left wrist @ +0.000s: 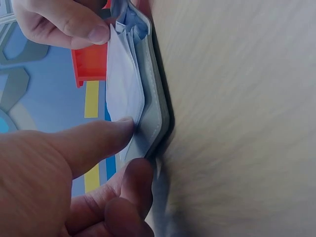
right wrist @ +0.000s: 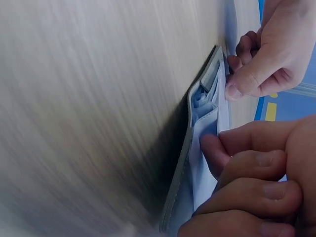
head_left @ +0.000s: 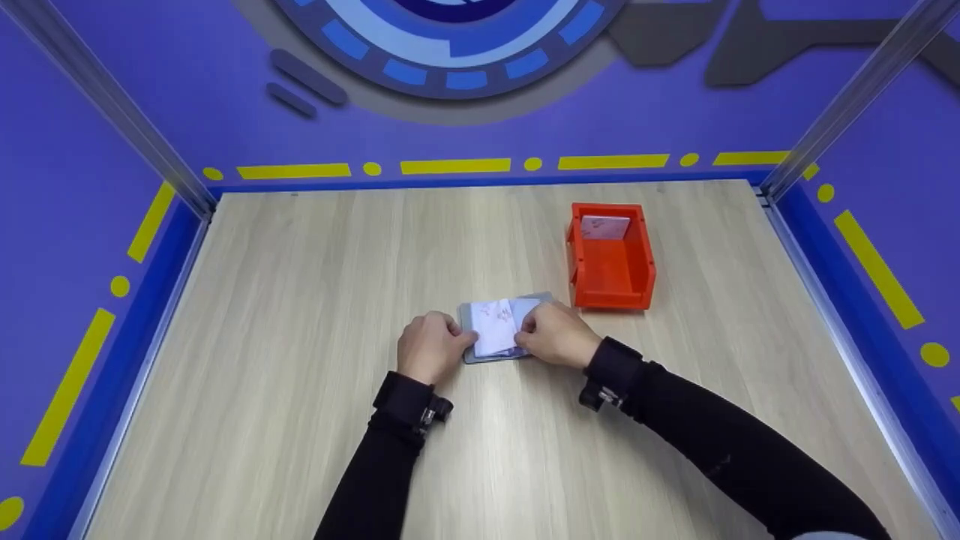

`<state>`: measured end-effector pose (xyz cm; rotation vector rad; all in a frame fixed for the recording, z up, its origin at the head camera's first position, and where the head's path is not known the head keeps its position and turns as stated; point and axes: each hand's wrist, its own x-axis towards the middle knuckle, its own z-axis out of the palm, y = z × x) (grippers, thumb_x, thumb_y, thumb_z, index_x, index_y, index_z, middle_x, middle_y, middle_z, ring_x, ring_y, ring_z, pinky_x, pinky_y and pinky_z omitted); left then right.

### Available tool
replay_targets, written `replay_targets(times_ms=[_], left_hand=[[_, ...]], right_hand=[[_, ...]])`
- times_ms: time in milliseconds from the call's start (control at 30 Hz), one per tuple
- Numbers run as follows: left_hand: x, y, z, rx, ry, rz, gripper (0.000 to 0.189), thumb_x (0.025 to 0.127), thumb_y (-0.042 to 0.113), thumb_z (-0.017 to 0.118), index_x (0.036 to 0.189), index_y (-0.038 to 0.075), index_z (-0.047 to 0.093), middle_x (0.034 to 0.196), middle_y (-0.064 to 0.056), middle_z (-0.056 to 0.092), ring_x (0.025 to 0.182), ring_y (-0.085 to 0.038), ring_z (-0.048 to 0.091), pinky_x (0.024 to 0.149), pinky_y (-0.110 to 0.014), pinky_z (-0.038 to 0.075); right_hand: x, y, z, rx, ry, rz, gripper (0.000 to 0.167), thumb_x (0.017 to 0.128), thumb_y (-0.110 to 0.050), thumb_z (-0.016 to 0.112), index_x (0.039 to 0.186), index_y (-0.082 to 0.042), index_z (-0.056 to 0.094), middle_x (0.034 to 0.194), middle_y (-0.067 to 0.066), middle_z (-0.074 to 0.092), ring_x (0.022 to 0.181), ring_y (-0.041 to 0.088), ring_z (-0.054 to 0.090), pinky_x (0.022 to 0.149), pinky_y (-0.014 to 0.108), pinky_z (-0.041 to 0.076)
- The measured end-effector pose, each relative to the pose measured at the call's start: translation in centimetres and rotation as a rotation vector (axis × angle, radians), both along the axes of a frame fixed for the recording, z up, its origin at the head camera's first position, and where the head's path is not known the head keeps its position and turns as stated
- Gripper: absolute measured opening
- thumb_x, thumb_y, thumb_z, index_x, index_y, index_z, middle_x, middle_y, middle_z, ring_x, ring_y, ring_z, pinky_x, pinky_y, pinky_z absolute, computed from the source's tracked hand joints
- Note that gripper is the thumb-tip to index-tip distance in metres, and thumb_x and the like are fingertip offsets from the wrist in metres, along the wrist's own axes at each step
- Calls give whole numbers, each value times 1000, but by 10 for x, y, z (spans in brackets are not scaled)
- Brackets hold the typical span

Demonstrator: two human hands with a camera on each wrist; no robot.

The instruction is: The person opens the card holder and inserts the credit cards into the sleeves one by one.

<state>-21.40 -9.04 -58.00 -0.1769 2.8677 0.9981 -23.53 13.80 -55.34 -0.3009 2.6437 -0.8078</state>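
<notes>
A grey stitched wallet [head_left: 466, 352] lies unfolded on the table, with a pale folded paper [head_left: 493, 328] bearing pinkish marks on it. My left hand [head_left: 431, 346] is at the wallet's left edge. In the left wrist view, its thumb lies on the paper's edge and its index finger meets the wallet's [left wrist: 157, 111] corner. From the right, my right hand [head_left: 561, 334] pinches the paper's edge between thumb and index finger. The right wrist view shows the wallet's pale inner pocket [right wrist: 205, 121] beside those fingers. Part of the wallet's right half is hidden under the right hand.
An orange-red open bin [head_left: 611, 300] stands behind my right hand, with a pink patterned flat piece [head_left: 604, 227] leaning at its back wall. The wood-grain table [head_left: 300, 285] is bounded by blue-purple panels [head_left: 450, 142] at the back and sides.
</notes>
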Motion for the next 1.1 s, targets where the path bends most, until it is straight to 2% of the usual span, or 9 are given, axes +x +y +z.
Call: replay_targets(times_ms=[100, 500, 733, 833, 967, 1100], left_hand=[[0, 0, 0, -2, 0, 1, 31, 91, 38, 89, 74, 19, 72, 75, 5, 66, 67, -16, 58, 63, -33, 40], [-1, -1, 3, -5, 10, -12, 28, 94, 37, 87, 76, 18, 76, 75, 5, 69, 67, -15, 59, 63, -32, 41], [0, -1, 4, -1, 18, -20, 32, 95, 38, 84, 72, 19, 73, 72, 6, 65, 65, -15, 57, 62, -32, 40], [0, 0, 4, 0, 23, -20, 32, 95, 39, 85, 73, 18, 73, 73, 6, 66, 66, -15, 58, 62, -33, 40], [1, -1, 3, -8, 21, -16, 32, 94, 41, 86, 75, 18, 76, 76, 4, 70, 67, -16, 60, 62, -32, 41], [1, -1, 3, -23, 14, -6, 33, 94, 44, 86, 75, 19, 76, 76, 4, 71, 68, -16, 61, 63, -32, 42]], right_hand=[[0, -2, -1, -6, 26, -4, 19, 96, -21, 77, 80, -13, 82, 81, -2, 68, 79, 18, 59, 71, 30, 43], [-1, -9, -2, -26, 15, -15, 14, 96, -19, 76, 88, -10, 84, 88, 2, 74, 80, 17, 61, 71, 29, 46], [-1, -11, -4, -63, 36, 20, 17, 100, -15, 69, 95, -7, 83, 87, 2, 70, 75, 15, 57, 69, 29, 44], [-2, -9, -5, -83, 18, 36, 18, 102, -15, 68, 101, -6, 83, 93, 3, 71, 81, 15, 59, 73, 28, 46], [-4, -1, -1, -100, 1, 45, 19, 103, -16, 69, 107, -6, 85, 97, 5, 73, 88, 17, 60, 76, 29, 46], [-11, 11, 7, -90, 27, 8, 22, 103, -17, 67, 110, -7, 85, 99, 8, 73, 89, 21, 62, 77, 32, 46]])
